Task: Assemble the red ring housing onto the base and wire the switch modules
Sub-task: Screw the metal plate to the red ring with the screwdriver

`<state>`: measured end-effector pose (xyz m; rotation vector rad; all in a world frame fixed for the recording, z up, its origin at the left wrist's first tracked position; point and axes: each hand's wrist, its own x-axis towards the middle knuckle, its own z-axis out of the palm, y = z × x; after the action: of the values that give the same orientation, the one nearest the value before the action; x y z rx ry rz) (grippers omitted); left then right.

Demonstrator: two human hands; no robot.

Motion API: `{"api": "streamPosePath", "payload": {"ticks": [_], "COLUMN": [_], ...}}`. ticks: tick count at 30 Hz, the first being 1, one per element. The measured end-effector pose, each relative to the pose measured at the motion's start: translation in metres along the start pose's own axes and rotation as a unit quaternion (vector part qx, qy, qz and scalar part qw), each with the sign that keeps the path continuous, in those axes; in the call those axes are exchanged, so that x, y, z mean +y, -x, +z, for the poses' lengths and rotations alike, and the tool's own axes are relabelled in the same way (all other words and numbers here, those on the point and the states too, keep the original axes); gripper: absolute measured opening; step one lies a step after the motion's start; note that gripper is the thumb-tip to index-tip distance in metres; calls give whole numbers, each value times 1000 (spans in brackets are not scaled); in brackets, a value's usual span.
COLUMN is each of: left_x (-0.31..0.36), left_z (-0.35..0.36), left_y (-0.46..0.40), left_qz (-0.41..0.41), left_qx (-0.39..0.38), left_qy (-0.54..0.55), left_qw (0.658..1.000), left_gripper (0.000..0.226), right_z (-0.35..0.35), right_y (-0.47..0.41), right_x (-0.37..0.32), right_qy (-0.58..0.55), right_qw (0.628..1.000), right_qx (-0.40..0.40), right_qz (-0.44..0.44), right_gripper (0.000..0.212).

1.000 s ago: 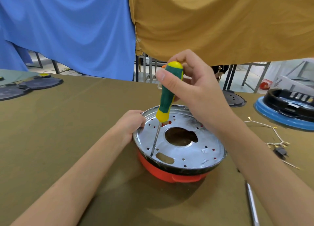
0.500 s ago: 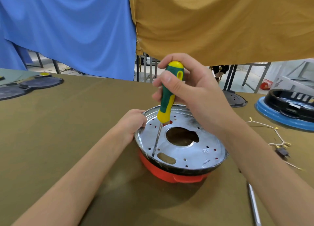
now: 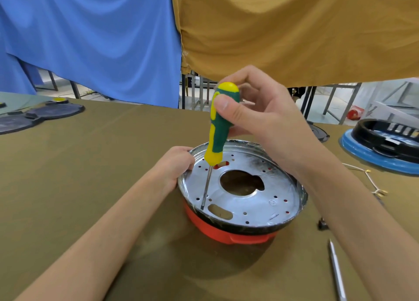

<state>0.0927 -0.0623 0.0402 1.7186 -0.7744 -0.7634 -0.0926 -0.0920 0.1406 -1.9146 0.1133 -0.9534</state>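
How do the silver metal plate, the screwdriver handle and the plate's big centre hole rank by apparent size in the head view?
1. silver metal plate
2. screwdriver handle, though it sits nearer the camera
3. centre hole, close to the handle, so that order is unsure

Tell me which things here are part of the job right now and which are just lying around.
In use:
- screwdriver, held by the right hand
- metal base plate, steadied by the left hand
- red ring housing under the plate

Lying about:
- loose wires
- blue-rimmed black unit
- dark discs
- metal rod
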Motion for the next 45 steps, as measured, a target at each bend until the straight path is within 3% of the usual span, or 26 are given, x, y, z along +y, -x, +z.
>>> {"api": "streamPosePath", "payload": {"ticks": [3, 5, 9, 11, 14, 18, 20, 23, 26, 30, 32, 34, 37, 40, 43, 45], "left_x": [0, 0, -2, -2, -2, -1, -2, -2, 0, 2, 1, 0, 2, 0, 0, 1], "left_z": [-1, -1, -2, -3, -3, -2, -2, -2, -2, -2, -3, -3, -2, -3, -3, -3], "left_y": [0, 0, 1, 2, 1, 1, 0, 1, 2, 4, 4, 2, 3, 1, 2, 3], "left_qz": [-3, -1, 1, -1, -4, -4, -2, -6, -7, -9, -9, -7, -9, -10, -11, -10], "left_qx": [-6, -12, -14, -17, -18, -8, -6, -8, -2, 4, 6, 5, 14, 11, -1, -14], "left_qy": [2, 12, 6, 6, 14, 16, 13, 0, 3, 2, 4, 2, -7, 4, 15, 19], "left_qw": [1000, 1000, 1000, 1000, 1000, 1000, 1000, 1000, 1000, 1000, 1000, 1000, 1000, 1000, 1000, 1000], "left_gripper": [43, 44, 54, 55, 54, 48, 50, 54, 52, 42, 44, 44, 35, 46, 55, 52], "right_z": [7, 9, 1, -2, 1, 11, 13, 5, -2, 0, 6, 9, 2, -9, -7, -1], "right_y": [1, 2, 0, 0, 0, 1, 2, 1, 1, 0, 1, 2, 1, 1, 0, 0], "right_x": [4, 7, 6, 4, 2, 6, 8, 6, 3, 3, 6, 8, 5, 1, 0, 3], "right_qy": [83, 79, -96, -109, -41, 85, 76, -44, -78, 32, 109, 140, 21, -79, 4, 89], "right_qw": [995, 997, 989, 987, 998, 995, 997, 996, 992, 999, 992, 988, 999, 991, 999, 995], "right_qx": [48, 0, -98, -109, -50, 39, 3, -68, -98, -3, 53, 51, -42, -102, -33, 39], "right_qz": [-29, -12, 50, 41, 13, -29, -16, 33, 18, -22, -42, -38, 21, 25, -11, -37], "right_gripper": [34, 30, 42, 36, 25, 38, 32, 41, 39, 23, 27, 27, 26, 28, 20, 30]}}
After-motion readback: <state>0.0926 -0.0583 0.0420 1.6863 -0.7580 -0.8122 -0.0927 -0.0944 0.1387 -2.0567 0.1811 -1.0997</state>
